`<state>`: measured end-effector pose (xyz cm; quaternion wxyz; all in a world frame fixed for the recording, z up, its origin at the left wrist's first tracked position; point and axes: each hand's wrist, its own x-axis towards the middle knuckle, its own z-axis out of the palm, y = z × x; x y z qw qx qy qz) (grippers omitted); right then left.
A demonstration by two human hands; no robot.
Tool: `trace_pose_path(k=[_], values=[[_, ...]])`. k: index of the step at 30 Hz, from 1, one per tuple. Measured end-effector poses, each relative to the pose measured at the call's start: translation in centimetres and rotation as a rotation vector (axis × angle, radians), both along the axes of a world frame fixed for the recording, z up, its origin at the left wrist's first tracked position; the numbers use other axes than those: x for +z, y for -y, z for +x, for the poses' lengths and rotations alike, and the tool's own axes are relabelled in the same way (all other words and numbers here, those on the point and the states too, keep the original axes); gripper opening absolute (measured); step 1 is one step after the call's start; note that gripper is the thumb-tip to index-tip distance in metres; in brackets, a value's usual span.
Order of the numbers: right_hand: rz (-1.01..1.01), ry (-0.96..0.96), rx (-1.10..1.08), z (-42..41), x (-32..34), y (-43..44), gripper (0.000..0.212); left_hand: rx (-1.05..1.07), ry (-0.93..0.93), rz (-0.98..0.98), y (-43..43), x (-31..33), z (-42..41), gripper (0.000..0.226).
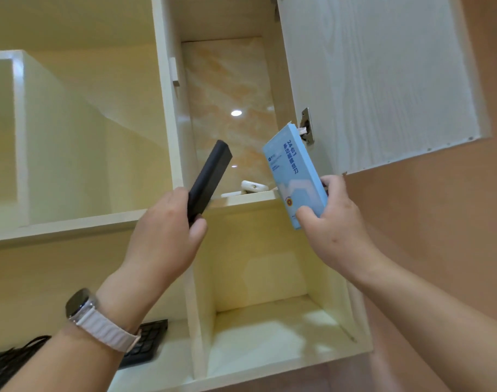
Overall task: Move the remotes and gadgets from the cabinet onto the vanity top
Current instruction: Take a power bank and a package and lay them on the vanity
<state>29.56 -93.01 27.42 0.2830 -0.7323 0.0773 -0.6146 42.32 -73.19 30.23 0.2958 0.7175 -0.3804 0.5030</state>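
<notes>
We record left hand [168,230] clasping black remote [210,176] at the left end of the upper shelf [241,200], right hand [335,219] grasping blue box [295,176] at that shelf's right end, white gadget [253,186] lying on the shelf, black keyboard [145,346] well below the shelf, open door [383,80] above and right of it.

This looks like a room in a home, seen from below a wall cabinet [168,137] of pale wood-grain board. Its door [383,80] stands open on a metal hinge [307,125], with open cubbies [255,264] beside and under it. The upper compartment is backed by glossy marble-look tile [227,80] that mirrors a round ceiling light [236,113], and the wall [439,236] alongside is peach. Household oddments are about: a black keyboard [149,343], a slim black remote [210,176], a blue screwdriver-set box [295,176] and a small white gadget [253,186].
</notes>
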Motion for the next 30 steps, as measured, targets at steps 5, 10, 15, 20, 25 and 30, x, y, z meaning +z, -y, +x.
trace_pose_path(k=[5, 10, 15, 20, 25, 30], values=[[0.094, 0.046, 0.016, 0.6, -2.0, -1.9, 0.031, -0.206, -0.039, -0.045, -0.4, -1.9, 0.7, 0.009], [0.199, 0.043, -0.031, 1.1, -4.3, -5.3, 0.024, -0.435, -0.155, -0.079, -1.3, -4.0, 1.8, 0.014], [0.324, 0.126, -0.086, 2.1, -7.2, -9.2, 0.026, -0.672, -0.378, -0.056, -2.5, -7.1, 2.8, 0.015], [0.381, 0.152, -0.223, 1.6, -11.9, -12.8, 0.026, -0.916, -0.551, -0.004, -3.2, -11.4, 3.3, 0.014], [0.505, 0.145, -0.422, -1.1, -16.4, -16.1, 0.025, -1.123, -0.750, 0.114, -3.3, -16.5, 2.8, 0.009], [0.635, 0.164, -0.548, -5.2, -20.2, -20.3, 0.022, -1.282, -0.906, 0.269, -3.4, -21.5, 0.1, 0.014]])
